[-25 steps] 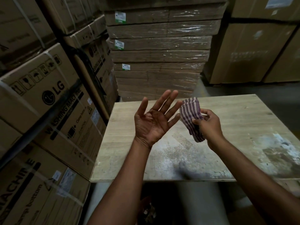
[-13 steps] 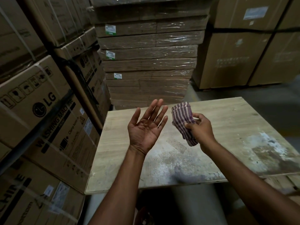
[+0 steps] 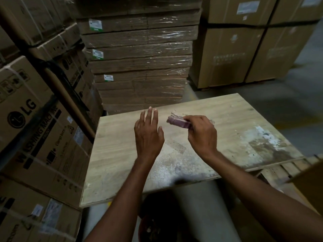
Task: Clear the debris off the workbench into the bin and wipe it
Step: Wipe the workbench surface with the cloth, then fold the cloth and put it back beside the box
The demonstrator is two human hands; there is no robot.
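The workbench (image 3: 232,117) is a pale wooden board with grey and white stains near its front and right side. My right hand (image 3: 201,133) grips a folded purple striped cloth (image 3: 177,122) above the middle of the board. My left hand (image 3: 148,135) hovers beside it, palm down, fingers straight and slightly spread, holding nothing. A dark round bin (image 3: 152,226) sits on the floor under the board's front edge, between my forearms, mostly in shadow.
Stacked LG washing machine cartons (image 3: 35,130) wall off the left side. A shrink-wrapped stack of flat cardboard (image 3: 138,63) stands behind the bench, with large cartons (image 3: 241,48) at the back right. A wooden pallet (image 3: 286,170) and a cardboard edge lie at the right.
My left hand has turned from palm up to palm down and lowered. My right hand has brought the cloth from upright down to a flat lie over the board.
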